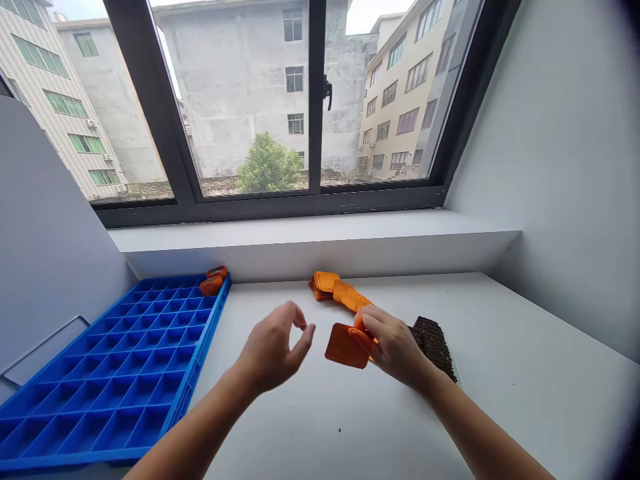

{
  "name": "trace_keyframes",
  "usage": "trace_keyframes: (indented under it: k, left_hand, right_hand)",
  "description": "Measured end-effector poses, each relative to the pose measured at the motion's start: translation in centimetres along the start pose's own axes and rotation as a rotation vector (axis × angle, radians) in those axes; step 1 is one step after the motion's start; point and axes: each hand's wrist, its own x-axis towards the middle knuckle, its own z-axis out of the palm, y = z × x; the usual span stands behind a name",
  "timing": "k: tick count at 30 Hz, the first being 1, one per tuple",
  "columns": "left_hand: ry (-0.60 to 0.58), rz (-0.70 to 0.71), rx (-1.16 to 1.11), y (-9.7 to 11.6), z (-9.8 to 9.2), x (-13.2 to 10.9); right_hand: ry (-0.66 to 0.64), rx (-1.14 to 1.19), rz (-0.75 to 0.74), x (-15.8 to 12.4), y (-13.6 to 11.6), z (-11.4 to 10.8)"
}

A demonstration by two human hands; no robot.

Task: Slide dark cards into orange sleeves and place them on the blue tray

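- Left hand [273, 347]: nothing seems to be held, fingers loosely curled, with a clear gap left between thumb and fingertips. It's held over the white table [300, 433], just left of the other hand.
- Right hand [397, 343]: pinched closed at thumb and fingers, with a flat orange-brown piece [344, 347] gripped by its right side. Brighter orange is seen at the fingertips, but whether that's a covering or more material can't be told.
- That flat piece is held between the hands, pretty much mid-table, its free end pointed at the left hand.
- Behind it, an orange stack [327, 281] is set near the back wall, and a strip of orange pieces [350, 296] is run from there towards the right hand, partly hidden by it.
- A dark brown ridged stack [435, 343] is placed just past the right wrist, partly covered by it.
- Over on the left, a blue divided tray [80, 460] is parked, with two rounded orange items [211, 286] tucked at its far right corner.
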Motion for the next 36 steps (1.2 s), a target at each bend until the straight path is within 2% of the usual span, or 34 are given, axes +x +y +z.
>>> trace_keyframes:
  k: [2,5,9,11,13,16,19,21,25,29,34,36]
  left_hand:
    - [-0.088,0.027,-0.044,0.7,2.6,-1.5]
    - [-0.077,0.053,-0.085,0.3,5.3,-3.0]
    - [-0.094,0.050,-0.192,-0.9,7.3,-4.3]
    - [-0.105,0.004,-0.297,-1.5,7.8,-4.7]
    - [-0.113,-0.070,-0.424,-1.8,8.0,-5.1]
    - [-0.088,-0.187,-0.617,-1.9,8.0,-5.4]
    - [-0.018,-0.285,-0.781,-1.5,7.7,-5.4]
    - [0.013,-0.301,-0.842,-1.2,7.5,-5.2]
    - [0.048,-0.264,-0.880,-0.5,7.3,-5.1]
    - [0.043,-0.235,-0.776,-0.4,7.2,-5.1]
    - [0.135,0.005,-0.474,-0.8,6.9,-5.1]
    - [0.136,0.110,-0.388,-0.9,6.8,-5.1]
  right_hand:
    - [-0.048,0.056,-0.027,0.0,-0.7,0.3]
    - [-0.069,0.118,-0.050,0.0,-1.5,0.6]
    - [-0.086,0.150,-0.072,-0.2,-2.0,1.1]
    - [-0.104,0.161,-0.071,-0.3,-2.1,1.5]
    - [-0.105,0.212,-0.034,-0.5,-2.3,1.8]
    - [-0.107,0.415,0.086,-0.4,-2.9,1.6]
    - [-0.182,0.602,0.172,0.0,-3.6,0.7]
    - [-0.213,0.659,0.187,0.3,-3.9,0.4]
    - [-0.159,0.708,0.233,0.2,-3.9,0.7]
    - [-0.150,0.643,0.218,-0.2,-3.1,1.4]
    - [-0.179,0.628,0.177,-0.6,-2.5,1.9]
    - [-0.192,0.614,0.174,-0.6,-2.6,2.0]
